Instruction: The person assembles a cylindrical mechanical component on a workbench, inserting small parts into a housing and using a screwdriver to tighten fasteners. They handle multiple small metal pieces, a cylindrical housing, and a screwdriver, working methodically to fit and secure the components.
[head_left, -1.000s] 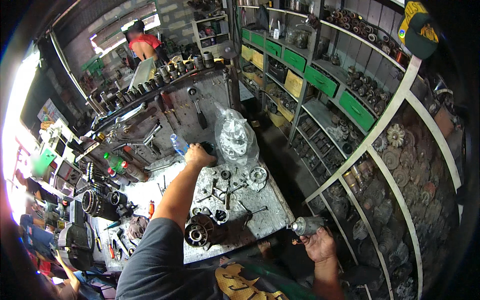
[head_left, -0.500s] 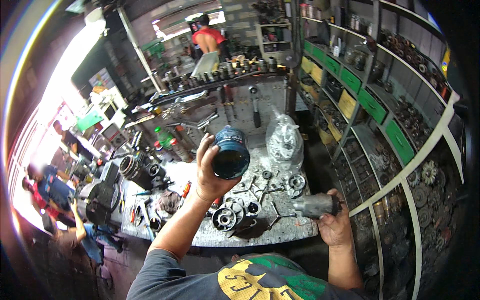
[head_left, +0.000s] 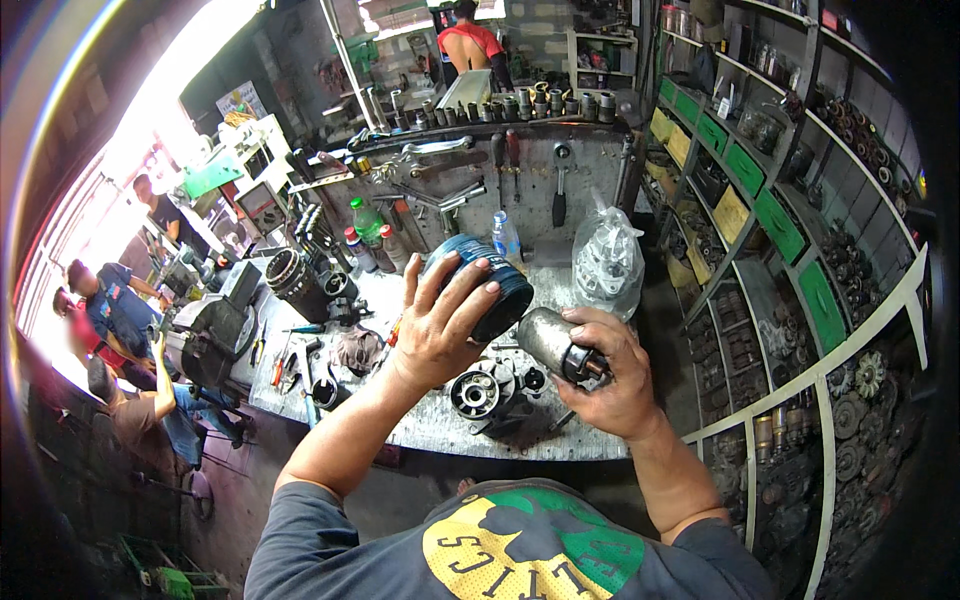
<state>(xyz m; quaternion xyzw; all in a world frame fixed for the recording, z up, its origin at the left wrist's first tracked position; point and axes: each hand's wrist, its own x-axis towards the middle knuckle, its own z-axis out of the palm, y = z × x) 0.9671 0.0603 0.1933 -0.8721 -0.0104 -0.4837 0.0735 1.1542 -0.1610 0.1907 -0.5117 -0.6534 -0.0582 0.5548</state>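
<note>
My left hand point(head_left: 437, 330) is wrapped over a dark blue round tub point(head_left: 508, 303), which it holds tilted above the workbench point(head_left: 420, 435). Close by on the right, my right hand point(head_left: 622, 385) grips a grey metal cylinder point(head_left: 546, 338) with a dark end and a copper-coloured stud. The cylinder's other end points toward the tub; whether they touch I cannot tell. Below both hands a round metal housing point(head_left: 478, 393) with holes in its face lies on the bench, partly hidden by my hands.
A bagged metal part point(head_left: 608, 265) stands at the bench's back right. Bottles point(head_left: 368, 222), a dark ribbed cylinder point(head_left: 290, 275), a rag point(head_left: 357, 350) and hand tools lie leftward. Shelves point(head_left: 745, 270) with green drawers line the right. Several people work at the left and back.
My right hand has brought the metal cylinder left and up, near the tub. My left hand has turned the tub, so its translucent base no longer faces me. The view has shifted.
</note>
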